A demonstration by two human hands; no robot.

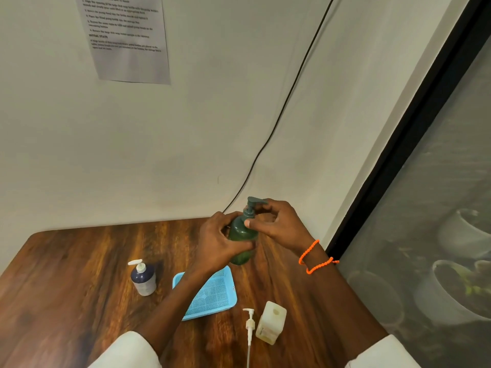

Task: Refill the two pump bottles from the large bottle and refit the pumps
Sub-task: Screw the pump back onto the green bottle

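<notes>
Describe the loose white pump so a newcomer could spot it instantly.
Start at the wooden table and go to its near edge, right of the blue basket. The loose white pump lies flat beside the square pale bottle. Unlike the other two pumps, it sits on no bottle, its long tube bare.

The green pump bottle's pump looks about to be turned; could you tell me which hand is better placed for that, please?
Probably the right hand: its fingers sit at the pump collar, while the left hand wraps the green pump bottle body, steadying it.
</notes>
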